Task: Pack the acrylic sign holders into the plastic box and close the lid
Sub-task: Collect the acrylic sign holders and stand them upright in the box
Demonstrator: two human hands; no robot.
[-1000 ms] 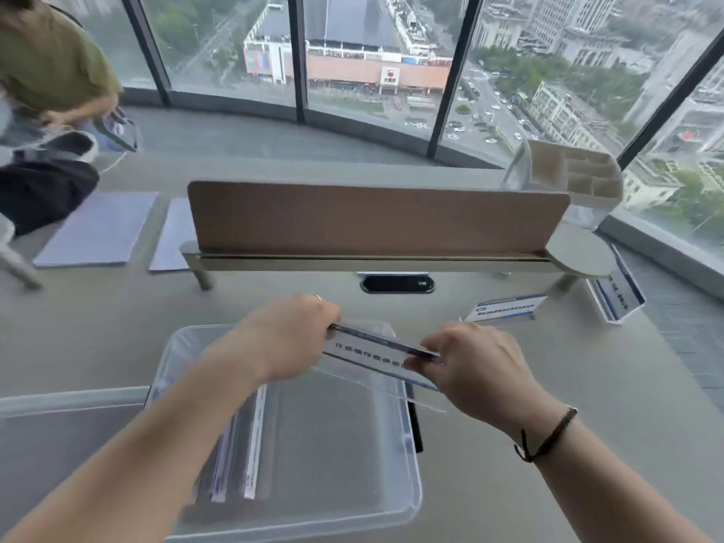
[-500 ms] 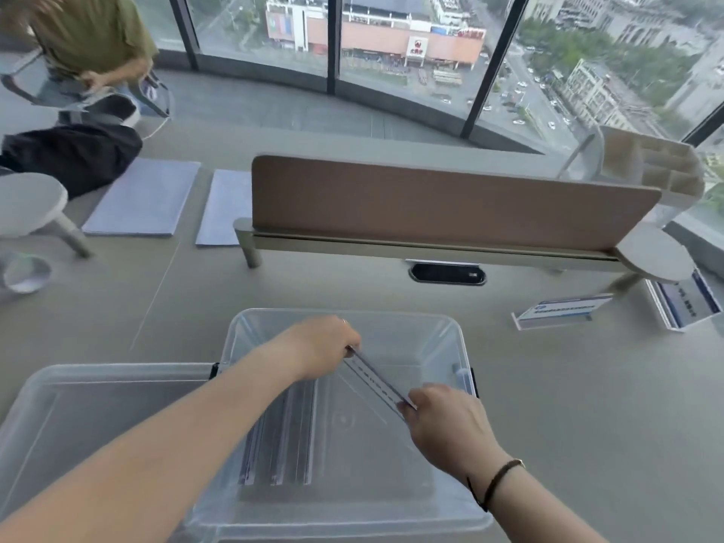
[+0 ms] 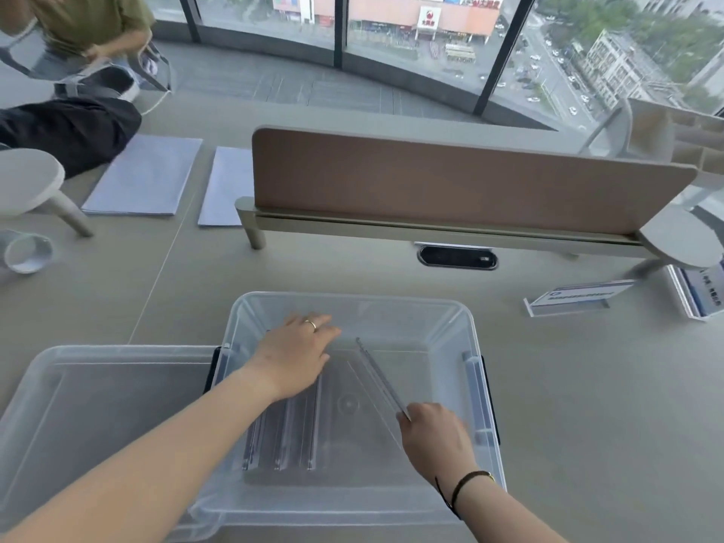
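Since half a second ago the left hand [image 3: 294, 356] has let go of the sign holder [image 3: 382, 380] and now lies over the stacked holders [image 3: 280, 436] at the left of the plastic box [image 3: 442, 311], fingers nearly straight and spread, holding nothing. Nearest, the right hand [image 3: 435, 438] pinches the near end of the sign holder, which slants inside the box from that hand up toward the far wall; whether its far end touches the box floor I cannot tell. Just left of the box, touching it, the lid [image 3: 90, 409] lies flat on the counter [image 3: 587, 405]. Farther right on the counter stand two more sign holders [image 3: 580, 297], well apart from the box. Beyond them runs a brown divider panel [image 3: 450, 182], with paper sheets [image 3: 145, 176] at its left end.
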